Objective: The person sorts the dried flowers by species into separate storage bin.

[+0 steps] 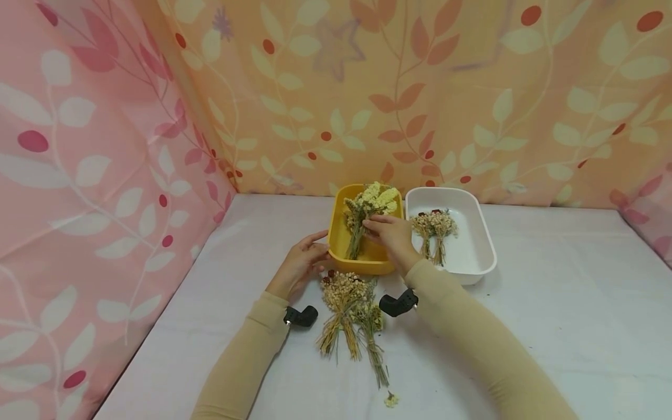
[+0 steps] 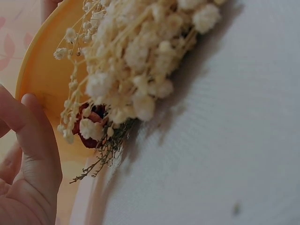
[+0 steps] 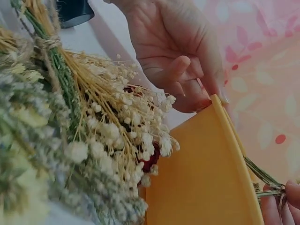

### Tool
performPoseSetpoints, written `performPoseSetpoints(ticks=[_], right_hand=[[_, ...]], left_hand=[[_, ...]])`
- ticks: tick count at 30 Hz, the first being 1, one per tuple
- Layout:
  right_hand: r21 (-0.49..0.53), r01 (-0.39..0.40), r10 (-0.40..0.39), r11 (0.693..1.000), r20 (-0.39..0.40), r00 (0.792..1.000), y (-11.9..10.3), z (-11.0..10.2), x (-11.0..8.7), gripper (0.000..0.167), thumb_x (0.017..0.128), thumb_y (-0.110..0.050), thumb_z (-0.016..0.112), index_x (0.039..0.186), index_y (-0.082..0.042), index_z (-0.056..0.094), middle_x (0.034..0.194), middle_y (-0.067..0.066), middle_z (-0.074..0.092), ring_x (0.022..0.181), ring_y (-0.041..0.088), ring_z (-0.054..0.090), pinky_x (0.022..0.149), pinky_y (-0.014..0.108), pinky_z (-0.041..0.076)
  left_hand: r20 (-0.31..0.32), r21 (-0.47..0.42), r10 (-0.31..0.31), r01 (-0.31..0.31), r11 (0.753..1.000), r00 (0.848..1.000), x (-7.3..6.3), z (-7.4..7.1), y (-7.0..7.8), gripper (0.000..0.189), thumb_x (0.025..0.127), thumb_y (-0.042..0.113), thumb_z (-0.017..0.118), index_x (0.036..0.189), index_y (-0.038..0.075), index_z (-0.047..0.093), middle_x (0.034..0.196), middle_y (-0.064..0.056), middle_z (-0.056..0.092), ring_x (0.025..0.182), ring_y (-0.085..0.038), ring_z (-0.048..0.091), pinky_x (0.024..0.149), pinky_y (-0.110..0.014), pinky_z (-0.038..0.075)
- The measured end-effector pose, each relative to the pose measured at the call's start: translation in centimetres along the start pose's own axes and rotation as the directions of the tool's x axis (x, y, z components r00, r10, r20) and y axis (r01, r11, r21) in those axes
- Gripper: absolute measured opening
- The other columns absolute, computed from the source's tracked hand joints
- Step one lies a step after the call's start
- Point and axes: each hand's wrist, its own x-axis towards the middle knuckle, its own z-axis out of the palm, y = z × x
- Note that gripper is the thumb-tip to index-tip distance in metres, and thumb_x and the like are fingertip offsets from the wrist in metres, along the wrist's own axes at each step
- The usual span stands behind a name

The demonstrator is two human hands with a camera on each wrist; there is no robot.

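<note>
A yellow tray [image 1: 362, 267] stands at the middle of the table, its left edge held by my left hand [image 1: 299, 262]. In the right wrist view, that hand [image 3: 178, 56] grips the rim at a corner. My right hand [image 1: 391, 233] reaches over the tray and pinches a bunch of dried yellow flowers [image 1: 356, 240] by its stems, with the blooms pointing away. Twine binds those stems [image 3: 267, 178] in the right wrist view. Below the tray lie bunches of dried white flowers with red blooms [image 1: 341, 291] and a yellow-flowered bunch [image 1: 373, 332].
Right beside the yellow tray is a white tray [image 1: 475, 256] with small dried bunches [image 1: 441, 224] inside. A loose yellow bloom [image 1: 391, 399] lies near the front. Patterned cloth [image 1: 315, 116] hangs behind the white-covered table [image 1: 567, 291] and at its sides.
</note>
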Motion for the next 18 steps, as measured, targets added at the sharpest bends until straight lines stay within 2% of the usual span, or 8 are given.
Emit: performPoseSetpoints(ticks=[6, 11, 14, 18], right_hand=[[0.023, -0.024, 0.025, 0.999, -0.033, 0.999, 0.6, 0.7, 0.5, 0.038, 0.096, -0.006, 0.065, 0.131, 0.005, 0.06, 0.108, 0.008, 0.067, 0.08, 0.008, 0.067, 0.086, 0.026, 0.059], [0.064, -0.045, 0.048, 0.997, -0.061, 0.997, 1.0, 1.1, 0.8, 0.039, 0.096, -0.006, 0.064, 0.133, 0.006, 0.059, 0.121, 0.016, 0.066, 0.083, 0.009, 0.068, 0.085, 0.026, 0.059], [0.041, -0.05, 0.054, 0.998, -0.085, 0.995, 1.1, 1.3, 0.9, 0.039, 0.096, -0.007, 0.064, 0.133, 0.005, 0.06, 0.129, 0.019, 0.063, 0.086, 0.011, 0.068, 0.085, 0.026, 0.059], [-0.003, -0.057, 0.056, 0.998, -0.104, 0.993, 1.3, 1.4, 1.1, 0.038, 0.096, -0.008, 0.065, 0.131, 0.003, 0.061, 0.13, 0.019, 0.063, 0.089, 0.013, 0.066, 0.082, 0.025, 0.06]], left_hand=[[0.01, -0.005, -0.003, 0.003, 1.0, 1.0, 0.0, -0.1, -0.1, 0.05, 0.101, 0.017, 0.06, 0.149, 0.018, 0.047, 0.095, 0.003, 0.062, 0.079, -0.007, 0.063, 0.057, -0.017, 0.05], [0.009, -0.006, -0.002, 0.002, 1.0, 1.0, 0.0, 0.0, -0.1, 0.05, 0.1, 0.017, 0.06, 0.148, 0.018, 0.048, 0.096, 0.003, 0.062, 0.079, -0.006, 0.063, 0.057, -0.017, 0.05], [0.014, -0.008, -0.002, 0.002, 1.0, 1.0, 0.0, 0.0, -0.1, 0.05, 0.1, 0.017, 0.061, 0.148, 0.018, 0.048, 0.096, 0.003, 0.062, 0.079, -0.007, 0.063, 0.058, -0.017, 0.05], [0.017, -0.016, -0.004, 0.004, 1.0, 1.0, 0.0, -0.1, 0.0, 0.049, 0.1, 0.018, 0.061, 0.148, 0.019, 0.049, 0.095, 0.002, 0.062, 0.079, -0.007, 0.064, 0.058, -0.017, 0.05]])
